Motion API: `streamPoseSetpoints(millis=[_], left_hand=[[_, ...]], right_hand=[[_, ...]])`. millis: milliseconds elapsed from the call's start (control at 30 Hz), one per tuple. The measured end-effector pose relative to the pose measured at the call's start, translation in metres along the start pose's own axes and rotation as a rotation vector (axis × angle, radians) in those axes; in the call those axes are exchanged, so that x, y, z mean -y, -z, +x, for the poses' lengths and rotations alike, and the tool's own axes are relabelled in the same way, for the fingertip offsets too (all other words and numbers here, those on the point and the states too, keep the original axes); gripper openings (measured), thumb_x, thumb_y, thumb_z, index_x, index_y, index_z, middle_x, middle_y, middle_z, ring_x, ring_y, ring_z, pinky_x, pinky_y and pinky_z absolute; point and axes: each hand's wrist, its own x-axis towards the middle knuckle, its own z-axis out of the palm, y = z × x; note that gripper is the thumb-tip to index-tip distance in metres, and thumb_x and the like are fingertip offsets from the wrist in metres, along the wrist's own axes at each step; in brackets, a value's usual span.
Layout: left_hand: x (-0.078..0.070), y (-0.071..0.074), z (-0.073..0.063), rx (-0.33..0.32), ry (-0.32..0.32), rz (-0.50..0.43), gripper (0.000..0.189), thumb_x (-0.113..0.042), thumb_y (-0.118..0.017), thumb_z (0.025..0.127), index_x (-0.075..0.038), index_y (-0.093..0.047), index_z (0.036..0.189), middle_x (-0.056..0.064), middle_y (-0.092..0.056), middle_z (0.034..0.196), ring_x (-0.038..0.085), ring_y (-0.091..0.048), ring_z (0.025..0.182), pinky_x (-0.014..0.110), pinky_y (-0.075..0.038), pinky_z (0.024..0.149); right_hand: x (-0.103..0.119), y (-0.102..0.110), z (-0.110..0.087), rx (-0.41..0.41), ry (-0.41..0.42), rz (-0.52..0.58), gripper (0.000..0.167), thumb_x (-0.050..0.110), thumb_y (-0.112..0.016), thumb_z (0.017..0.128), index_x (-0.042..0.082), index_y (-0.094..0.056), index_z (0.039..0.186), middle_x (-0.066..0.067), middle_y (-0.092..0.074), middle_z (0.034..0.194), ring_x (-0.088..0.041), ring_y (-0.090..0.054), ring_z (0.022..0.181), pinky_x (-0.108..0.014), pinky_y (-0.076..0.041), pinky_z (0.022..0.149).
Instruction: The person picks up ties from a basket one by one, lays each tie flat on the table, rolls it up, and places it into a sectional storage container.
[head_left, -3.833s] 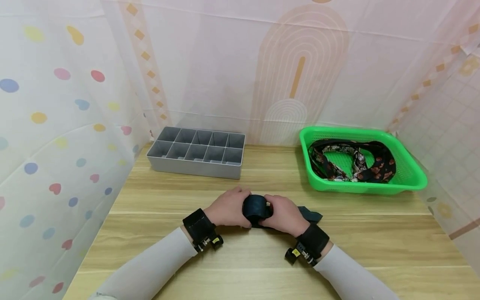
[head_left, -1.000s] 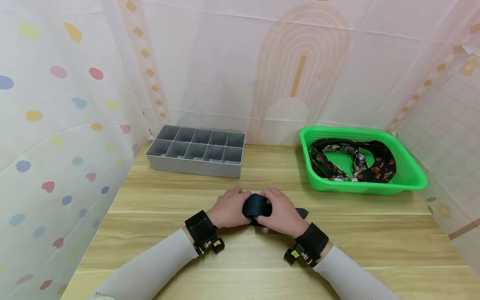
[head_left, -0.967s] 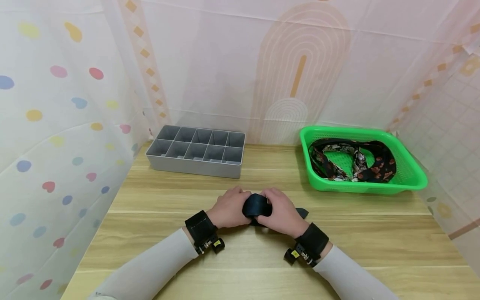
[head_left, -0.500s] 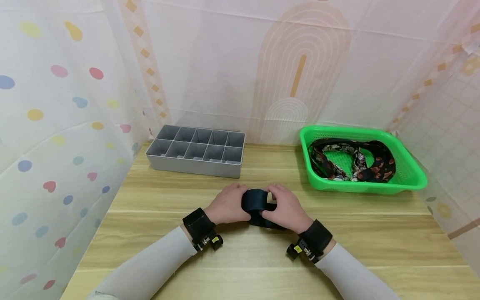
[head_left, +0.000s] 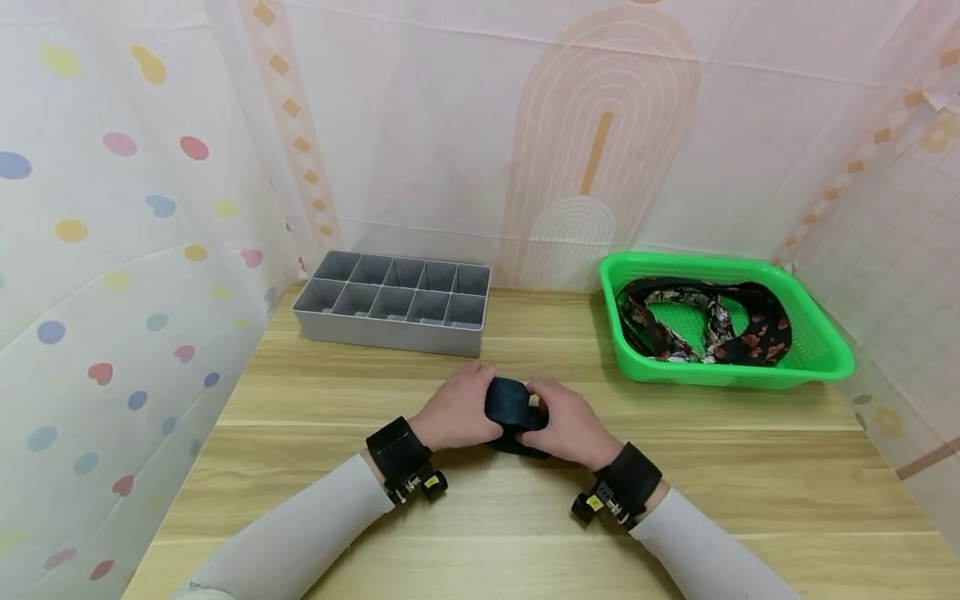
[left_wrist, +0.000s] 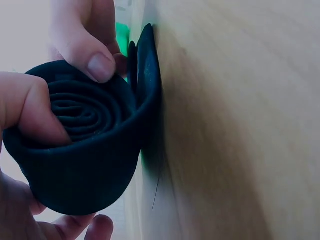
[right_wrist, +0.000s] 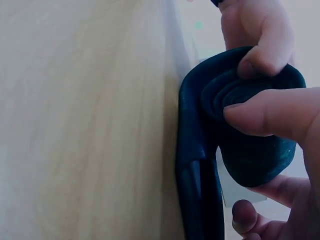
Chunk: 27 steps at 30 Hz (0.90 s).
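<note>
A dark blue-green necktie, wound into a thick roll, stands on its edge just above or on the wooden table between my two hands. My left hand grips the roll from the left, its thumb pressing on the spiral side in the left wrist view. From the right, my right hand holds it with fingers and thumb curled about it. Layered coils of the rolled necktie are plain in the left wrist view. A short flat tail of the necktie lies along the table in the right wrist view.
A grey divided box with two rows of compartments stands at the back left. At the back right sits a green plastic basket holding dark flower-patterned cloth strips. Patterned curtains hang behind and beside the table.
The necktie's tail, whose pointed end stuck out past my right hand earlier, has shortened and no longer shows there. Both hands have shifted slightly while turning the roll.
</note>
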Motion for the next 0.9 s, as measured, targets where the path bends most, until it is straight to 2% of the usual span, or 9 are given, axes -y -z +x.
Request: streamPoseSetpoints(millis=[200,500,667,767,900], left_hand=[[-0.004,-0.002,-0.003,-0.023,-0.019,0.012,0.05,-0.027,-0.083,0.071,-0.009,-0.062,0.113,0.008,-0.061,0.108,0.022,-0.056,0.092,0.039,-0.05,0.083],[-0.007,-0.005,-0.003,-0.03,-0.041,-0.025,0.053,-0.03,-0.084,0.07,-0.01,-0.061,0.114,0.006,-0.062,0.11,0.022,-0.055,0.095,0.039,-0.05,0.086],[0.001,0.001,0.001,0.04,-0.051,-0.048,0.064,-0.028,-0.087,0.07,-0.012,-0.061,0.126,0.006,-0.064,0.119,0.023,-0.059,0.101,0.04,-0.052,0.088],[0.008,0.008,0.002,0.126,-0.027,-0.027,0.079,-0.028,-0.092,0.066,-0.013,-0.059,0.136,0.006,-0.064,0.124,0.023,-0.06,0.106,0.042,-0.054,0.091],[0.014,0.013,0.001,0.228,0.017,0.02,0.094,-0.032,-0.096,0.063,-0.012,-0.056,0.146,0.007,-0.061,0.12,0.023,-0.058,0.105,0.042,-0.054,0.09]], right_hand=[[0.0,-0.007,0.001,-0.007,0.023,-0.106,0.045,0.034,-0.091,0.077,0.015,-0.067,0.109,0.004,-0.057,0.079,-0.012,-0.052,0.071,-0.03,-0.044,0.068],[-0.002,-0.01,0.001,-0.005,0.015,-0.147,0.053,0.037,-0.093,0.076,0.013,-0.07,0.117,0.001,-0.068,0.089,-0.012,-0.059,0.078,-0.033,-0.05,0.074],[-0.001,-0.009,0.0,-0.003,0.018,-0.144,0.054,0.035,-0.093,0.076,0.012,-0.07,0.119,-0.001,-0.071,0.093,-0.013,-0.062,0.081,-0.035,-0.052,0.075],[-0.001,-0.009,0.0,0.005,0.007,-0.139,0.054,0.034,-0.093,0.076,0.011,-0.07,0.119,-0.002,-0.072,0.095,-0.014,-0.064,0.083,-0.036,-0.053,0.077],[-0.001,-0.009,-0.001,0.018,-0.017,-0.135,0.056,0.034,-0.093,0.077,0.01,-0.069,0.122,-0.004,-0.074,0.1,-0.016,-0.065,0.087,-0.038,-0.054,0.08]])
